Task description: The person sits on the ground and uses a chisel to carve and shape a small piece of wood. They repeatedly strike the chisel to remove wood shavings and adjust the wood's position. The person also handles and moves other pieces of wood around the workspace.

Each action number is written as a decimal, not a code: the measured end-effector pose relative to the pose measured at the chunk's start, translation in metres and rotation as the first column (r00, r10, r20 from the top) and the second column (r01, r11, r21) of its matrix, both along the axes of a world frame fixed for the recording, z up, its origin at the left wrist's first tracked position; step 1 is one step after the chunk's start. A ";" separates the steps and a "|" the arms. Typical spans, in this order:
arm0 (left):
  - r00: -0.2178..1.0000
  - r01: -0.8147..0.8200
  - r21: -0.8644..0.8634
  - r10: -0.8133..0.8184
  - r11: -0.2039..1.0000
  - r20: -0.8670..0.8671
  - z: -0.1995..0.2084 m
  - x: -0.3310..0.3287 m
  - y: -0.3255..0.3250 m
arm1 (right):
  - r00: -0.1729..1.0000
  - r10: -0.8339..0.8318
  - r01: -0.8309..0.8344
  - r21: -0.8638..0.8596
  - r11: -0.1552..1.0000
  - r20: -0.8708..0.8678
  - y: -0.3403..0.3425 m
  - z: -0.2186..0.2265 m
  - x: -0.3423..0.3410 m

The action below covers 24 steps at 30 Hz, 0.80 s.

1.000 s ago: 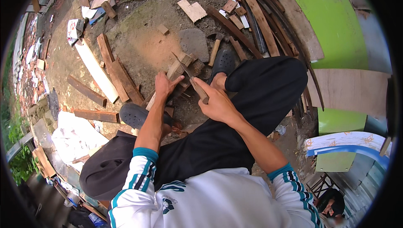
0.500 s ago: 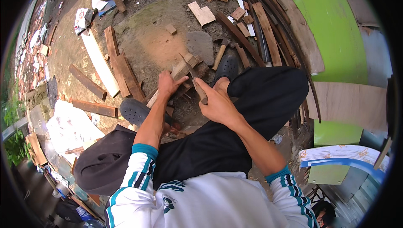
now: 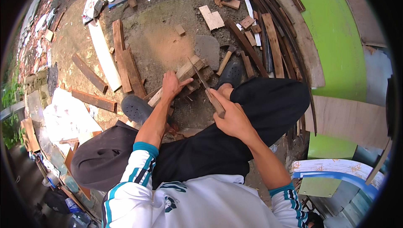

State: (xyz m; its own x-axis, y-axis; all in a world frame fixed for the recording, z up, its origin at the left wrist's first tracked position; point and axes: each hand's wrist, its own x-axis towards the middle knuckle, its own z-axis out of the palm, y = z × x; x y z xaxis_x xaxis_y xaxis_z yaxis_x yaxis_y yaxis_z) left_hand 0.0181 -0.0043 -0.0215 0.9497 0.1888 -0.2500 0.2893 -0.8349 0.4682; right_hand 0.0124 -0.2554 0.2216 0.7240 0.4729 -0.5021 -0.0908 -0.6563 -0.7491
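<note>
My right hand (image 3: 231, 115) is closed round the wooden handle of a handsaw (image 3: 200, 72). The narrow blade slants up and left, across a pale length of wood (image 3: 184, 71) near its far end. My left hand (image 3: 172, 85) grips this wood to the left of the blade, one finger stretched toward the saw. Beneath the far end lie more wood blocks (image 3: 193, 86), partly hidden. A patch of sawdust (image 3: 170, 47) covers the ground just beyond. Whether the blade sits in a cut is too small to tell.
A hammer (image 3: 225, 61) lies by my right shoe (image 3: 231, 73). Brown planks (image 3: 133, 73) and a pale board (image 3: 103, 56) lie left. Long dark strips (image 3: 289, 43) curve along the right beside a green panel (image 3: 331, 31). Offcuts (image 3: 211, 17) are scattered ahead.
My right hand has drawn the saw back, toward me and to the right. My left hand stays on the wood. The whole view has shifted slightly.
</note>
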 end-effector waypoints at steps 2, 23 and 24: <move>1.000 0.008 0.009 -0.008 1.000 -0.008 0.006 -0.003 -0.009 | 1.000 -0.001 0.002 -0.025 1.000 0.019 -0.010 0.002 -0.009; 0.999 -0.015 0.009 0.015 1.000 0.035 0.003 0.000 -0.010 | 0.992 -0.075 0.070 -0.055 0.996 -0.105 -0.027 0.062 -0.030; 1.000 -0.010 -0.002 0.010 1.000 0.002 0.004 -0.001 -0.008 | 0.989 -0.097 0.092 -0.052 0.994 -0.114 -0.033 0.080 -0.036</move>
